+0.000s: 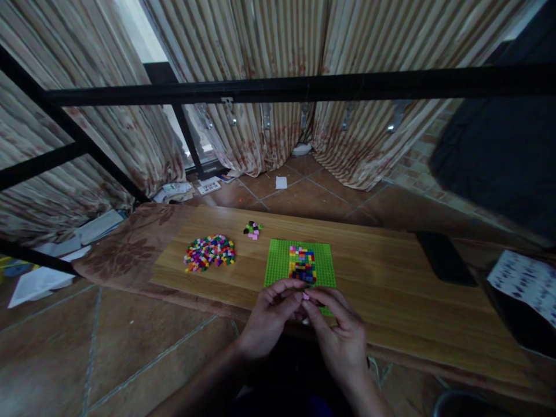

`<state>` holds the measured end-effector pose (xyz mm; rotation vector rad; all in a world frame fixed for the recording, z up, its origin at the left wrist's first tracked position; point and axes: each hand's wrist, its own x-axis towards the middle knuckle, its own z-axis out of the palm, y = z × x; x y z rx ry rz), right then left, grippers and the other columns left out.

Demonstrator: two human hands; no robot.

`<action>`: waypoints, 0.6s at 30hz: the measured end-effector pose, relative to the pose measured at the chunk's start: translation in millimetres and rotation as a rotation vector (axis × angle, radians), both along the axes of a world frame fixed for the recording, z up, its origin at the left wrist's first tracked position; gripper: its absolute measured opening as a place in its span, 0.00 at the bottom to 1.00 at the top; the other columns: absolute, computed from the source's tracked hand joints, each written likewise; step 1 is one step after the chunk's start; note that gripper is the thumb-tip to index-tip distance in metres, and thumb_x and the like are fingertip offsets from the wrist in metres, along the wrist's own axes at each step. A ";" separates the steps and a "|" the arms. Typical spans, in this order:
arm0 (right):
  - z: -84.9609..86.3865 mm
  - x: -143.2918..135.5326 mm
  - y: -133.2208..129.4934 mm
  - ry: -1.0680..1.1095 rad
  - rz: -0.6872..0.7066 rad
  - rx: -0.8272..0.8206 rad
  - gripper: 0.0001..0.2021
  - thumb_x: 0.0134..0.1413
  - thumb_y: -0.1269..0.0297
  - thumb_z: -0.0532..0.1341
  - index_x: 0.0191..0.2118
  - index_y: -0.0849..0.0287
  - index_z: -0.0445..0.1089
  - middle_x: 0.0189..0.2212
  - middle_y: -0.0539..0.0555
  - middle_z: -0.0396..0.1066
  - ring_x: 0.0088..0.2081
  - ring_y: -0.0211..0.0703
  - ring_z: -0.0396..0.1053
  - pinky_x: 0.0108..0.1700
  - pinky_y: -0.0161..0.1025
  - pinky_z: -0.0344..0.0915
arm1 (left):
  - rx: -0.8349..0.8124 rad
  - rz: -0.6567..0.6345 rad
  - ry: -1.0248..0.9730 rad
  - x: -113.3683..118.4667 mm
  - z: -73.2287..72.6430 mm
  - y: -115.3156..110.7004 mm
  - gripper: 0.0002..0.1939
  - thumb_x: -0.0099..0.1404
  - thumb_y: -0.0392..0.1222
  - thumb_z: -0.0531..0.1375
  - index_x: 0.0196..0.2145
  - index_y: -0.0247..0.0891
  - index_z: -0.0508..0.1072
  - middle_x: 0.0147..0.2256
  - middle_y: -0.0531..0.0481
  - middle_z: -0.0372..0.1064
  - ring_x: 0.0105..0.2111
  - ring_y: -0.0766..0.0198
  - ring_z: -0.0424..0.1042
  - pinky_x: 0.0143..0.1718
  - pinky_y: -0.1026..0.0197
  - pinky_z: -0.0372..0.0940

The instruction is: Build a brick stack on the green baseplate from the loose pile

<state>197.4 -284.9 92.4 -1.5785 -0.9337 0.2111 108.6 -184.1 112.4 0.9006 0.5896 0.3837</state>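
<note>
My left hand (270, 315) and my right hand (341, 327) meet at the near edge of a green studded baseplate (278, 260). Between their fingertips is a small pink building brick (306, 296), pinched from both sides. Fingers cover part of it. On the baseplate stands a patch of coloured bricks (303, 262), with pink, yellow, blue and red toward the far side and dark ones nearer my hands. My hands hide the near part of the plate.
A large pile of mixed bricks (209, 253) lies left on the wooden board (391, 301). Beyond it sits a smaller heap of pink, green and black bricks (252, 230). A black phone-like slab (445, 258) lies right, near a printed sheet (525, 284). A black rail (278, 88) crosses ahead.
</note>
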 end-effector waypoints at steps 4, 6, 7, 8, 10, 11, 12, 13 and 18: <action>3.8 16.5 4.4 -0.004 -0.027 -0.022 0.06 0.57 0.63 0.61 0.40 0.51 0.74 0.37 0.51 0.73 0.40 0.40 0.71 0.42 0.37 0.67 | 0.082 -0.002 0.019 5.2 4.8 3.8 0.18 0.57 0.46 0.66 0.43 0.35 0.72 0.32 0.49 0.74 0.28 0.68 0.72 0.35 0.62 0.67; 5.9 32.9 10.5 -0.017 -0.063 -0.063 0.07 0.57 0.60 0.60 0.38 0.53 0.74 0.36 0.52 0.73 0.40 0.42 0.71 0.42 0.38 0.67 | 0.165 0.031 0.027 7.7 5.0 10.5 0.17 0.58 0.47 0.64 0.42 0.35 0.72 0.33 0.48 0.75 0.30 0.66 0.72 0.37 0.61 0.67; 6.4 42.9 14.8 -0.028 -0.076 -0.090 0.08 0.57 0.59 0.60 0.37 0.54 0.74 0.36 0.53 0.73 0.40 0.42 0.71 0.42 0.39 0.67 | 0.218 0.066 0.034 9.3 3.6 15.6 0.15 0.59 0.46 0.64 0.42 0.36 0.73 0.33 0.48 0.75 0.32 0.65 0.73 0.38 0.61 0.67; 6.2 53.6 20.0 -0.042 -0.082 -0.119 0.09 0.57 0.57 0.59 0.37 0.54 0.75 0.36 0.53 0.74 0.40 0.43 0.71 0.42 0.39 0.66 | 0.281 0.112 0.045 11.4 1.2 22.1 0.14 0.59 0.46 0.63 0.41 0.36 0.73 0.33 0.48 0.74 0.33 0.64 0.73 0.38 0.61 0.67; 4.1 75.0 32.2 -0.056 -0.058 -0.179 0.12 0.57 0.55 0.58 0.37 0.56 0.75 0.36 0.54 0.74 0.39 0.45 0.71 0.42 0.41 0.66 | 0.428 0.213 0.081 17.8 -6.5 38.2 0.12 0.60 0.45 0.62 0.39 0.37 0.74 0.33 0.49 0.74 0.35 0.64 0.72 0.39 0.62 0.66; 2.5 84.7 38.9 -0.061 -0.042 -0.206 0.13 0.57 0.54 0.58 0.37 0.56 0.75 0.37 0.55 0.75 0.39 0.45 0.71 0.42 0.41 0.66 | 0.500 0.249 0.099 22.3 -11.3 47.4 0.11 0.60 0.44 0.62 0.39 0.37 0.74 0.33 0.50 0.74 0.35 0.64 0.72 0.38 0.63 0.65; 0.7 93.3 45.6 -0.068 -0.022 -0.234 0.14 0.57 0.54 0.58 0.37 0.57 0.75 0.37 0.56 0.75 0.39 0.45 0.71 0.42 0.42 0.66 | 0.567 0.262 0.112 27.6 -16.3 56.9 0.10 0.60 0.43 0.61 0.39 0.37 0.75 0.34 0.50 0.74 0.35 0.64 0.71 0.39 0.63 0.65; -1.0 100.4 52.2 -0.079 -0.002 -0.261 0.14 0.56 0.53 0.58 0.37 0.57 0.75 0.37 0.56 0.75 0.39 0.45 0.71 0.43 0.42 0.66 | 0.625 0.267 0.119 33.6 -21.3 66.3 0.10 0.61 0.43 0.60 0.39 0.37 0.75 0.35 0.50 0.74 0.36 0.64 0.71 0.40 0.63 0.65; -4.8 117.5 76.3 -0.180 0.120 -0.359 0.11 0.54 0.56 0.59 0.34 0.55 0.76 0.35 0.53 0.76 0.37 0.43 0.72 0.42 0.40 0.65 | 0.736 0.139 0.152 66.8 -40.0 99.4 0.11 0.62 0.40 0.58 0.42 0.35 0.74 0.39 0.46 0.74 0.40 0.62 0.72 0.44 0.61 0.65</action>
